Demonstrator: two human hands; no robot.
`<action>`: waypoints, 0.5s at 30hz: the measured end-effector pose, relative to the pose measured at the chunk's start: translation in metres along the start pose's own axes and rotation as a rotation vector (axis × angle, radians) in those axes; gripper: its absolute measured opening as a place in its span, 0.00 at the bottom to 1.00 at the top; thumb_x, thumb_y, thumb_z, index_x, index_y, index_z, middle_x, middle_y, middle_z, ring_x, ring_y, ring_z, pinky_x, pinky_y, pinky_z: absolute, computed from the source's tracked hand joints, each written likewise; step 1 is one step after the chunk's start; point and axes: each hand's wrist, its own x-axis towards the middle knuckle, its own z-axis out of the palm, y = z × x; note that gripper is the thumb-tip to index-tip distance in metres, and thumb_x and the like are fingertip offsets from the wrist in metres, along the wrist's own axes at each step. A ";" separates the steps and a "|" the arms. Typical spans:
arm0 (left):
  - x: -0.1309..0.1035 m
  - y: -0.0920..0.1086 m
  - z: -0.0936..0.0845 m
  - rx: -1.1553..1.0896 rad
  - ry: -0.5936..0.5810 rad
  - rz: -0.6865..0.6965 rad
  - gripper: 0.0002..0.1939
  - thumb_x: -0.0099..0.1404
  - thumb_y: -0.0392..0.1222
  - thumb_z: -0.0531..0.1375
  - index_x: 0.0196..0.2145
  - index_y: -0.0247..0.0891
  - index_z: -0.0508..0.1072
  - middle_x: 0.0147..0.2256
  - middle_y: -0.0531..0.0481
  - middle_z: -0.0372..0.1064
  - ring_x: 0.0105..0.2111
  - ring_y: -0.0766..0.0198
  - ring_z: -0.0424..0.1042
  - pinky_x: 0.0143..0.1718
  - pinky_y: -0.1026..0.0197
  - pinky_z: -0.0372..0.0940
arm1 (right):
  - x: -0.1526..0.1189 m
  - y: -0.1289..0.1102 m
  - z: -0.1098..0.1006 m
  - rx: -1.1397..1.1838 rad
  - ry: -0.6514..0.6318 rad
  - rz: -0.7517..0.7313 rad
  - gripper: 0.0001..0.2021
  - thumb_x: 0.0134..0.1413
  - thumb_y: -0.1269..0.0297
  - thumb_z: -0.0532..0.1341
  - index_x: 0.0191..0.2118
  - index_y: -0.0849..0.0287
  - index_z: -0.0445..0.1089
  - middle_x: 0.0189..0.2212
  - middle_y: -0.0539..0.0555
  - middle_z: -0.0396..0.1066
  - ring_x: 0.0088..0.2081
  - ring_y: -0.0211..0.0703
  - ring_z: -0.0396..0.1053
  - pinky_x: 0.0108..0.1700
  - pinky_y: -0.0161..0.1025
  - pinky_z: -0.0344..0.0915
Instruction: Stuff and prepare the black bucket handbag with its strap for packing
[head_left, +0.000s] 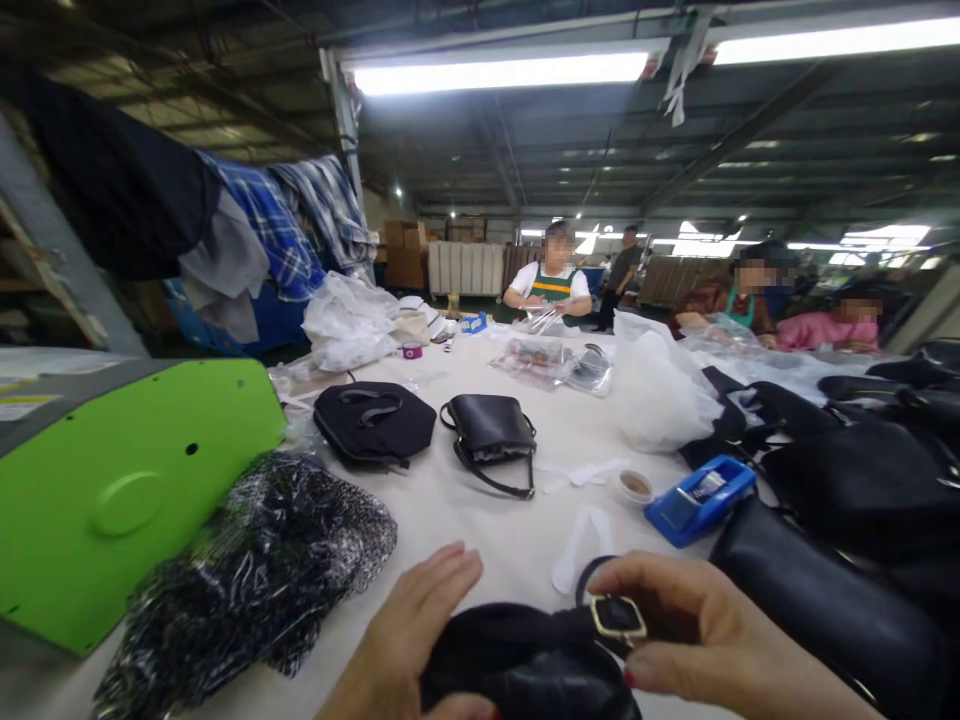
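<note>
A black handbag (532, 660) lies at the table's near edge, its lower part cut off by the picture. My left hand (412, 635) rests against its left side, fingers stretched out past it and the thumb low over the bag. A gold-rimmed buckle (619, 617) sits at the bag's right end on a thin black strap (589, 580). My right hand (697, 625) pinches the strap by this buckle between thumb and fingers. Farther off stand a small black leather bag (491, 425) with its strap looped in front and a black fabric bag (375, 420).
At left, crumpled black bubble wrap (255, 570) leans on a green machine panel (142, 490). A blue tape dispenser (701, 500), a small round tub (635, 486) and piled black bags (862, 480) are at right. White plastic (652, 385) lies beyond; co-workers (551, 280) sit across.
</note>
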 end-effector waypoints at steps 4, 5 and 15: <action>0.057 0.026 0.012 -0.124 -0.235 -0.127 0.26 0.56 0.48 0.63 0.52 0.40 0.68 0.49 0.41 0.69 0.48 0.48 0.67 0.49 0.54 0.61 | 0.009 -0.027 0.013 -0.215 0.118 -0.253 0.10 0.46 0.66 0.62 0.38 0.57 0.71 0.29 0.49 0.72 0.32 0.39 0.68 0.33 0.32 0.63; 0.066 0.031 0.014 -0.197 -0.277 -0.166 0.20 0.58 0.48 0.61 0.47 0.38 0.71 0.43 0.43 0.72 0.41 0.52 0.70 0.43 0.58 0.63 | 0.013 -0.035 0.016 -0.261 0.148 -0.323 0.10 0.46 0.67 0.61 0.37 0.57 0.72 0.28 0.49 0.72 0.31 0.39 0.68 0.33 0.33 0.64; 0.078 0.004 -0.004 -0.565 -0.077 -0.305 0.32 0.41 0.40 0.71 0.47 0.39 0.71 0.46 0.44 0.69 0.48 0.48 0.65 0.45 0.54 0.61 | 0.084 -0.060 0.071 -0.052 0.244 -0.711 0.12 0.47 0.69 0.52 0.35 0.56 0.70 0.30 0.50 0.67 0.24 0.35 0.66 0.24 0.32 0.63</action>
